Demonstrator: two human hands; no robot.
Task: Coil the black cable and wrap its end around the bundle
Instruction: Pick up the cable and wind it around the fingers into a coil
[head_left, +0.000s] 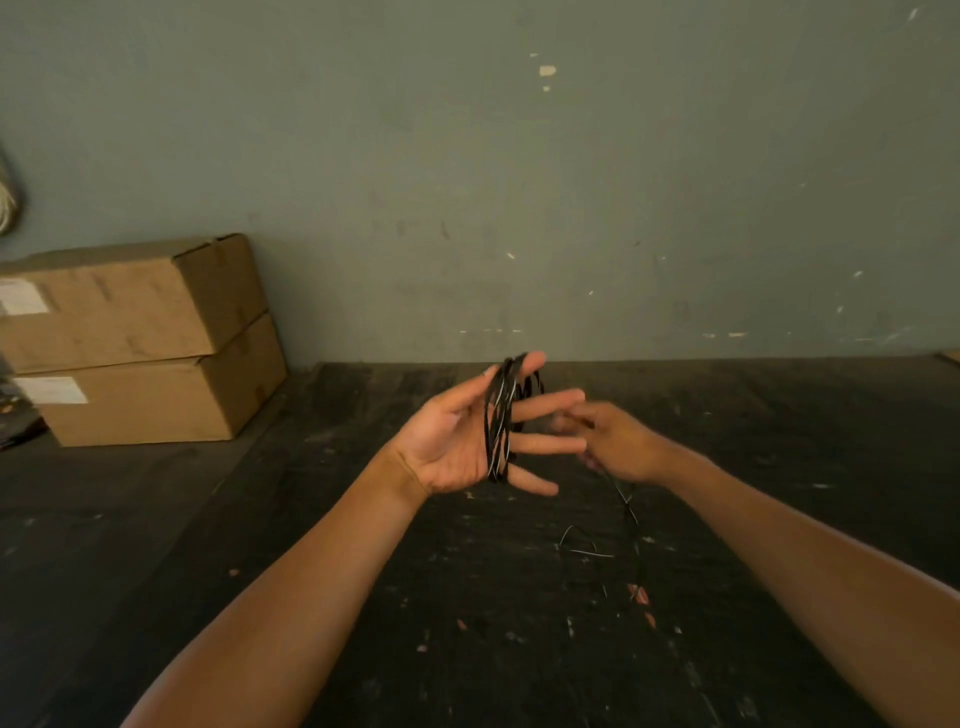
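— Though both cardboard boxes (140, 338) carry white labels (49, 389), can you read them?
— No, too blurred; both are closed. The black cable (498, 423) loops around the spread left hand (467, 441); the right hand (613, 441) pinches its trailing end above the table (363, 545).

No readable text, brand, number or sign appears anywhere. Two stacked cardboard boxes at the left each carry a white paper label: one on the upper box (130, 296), its label (22, 297) at the far left edge, one on the lower box (156, 395), its label (51, 390); any print on both is too blurred to read
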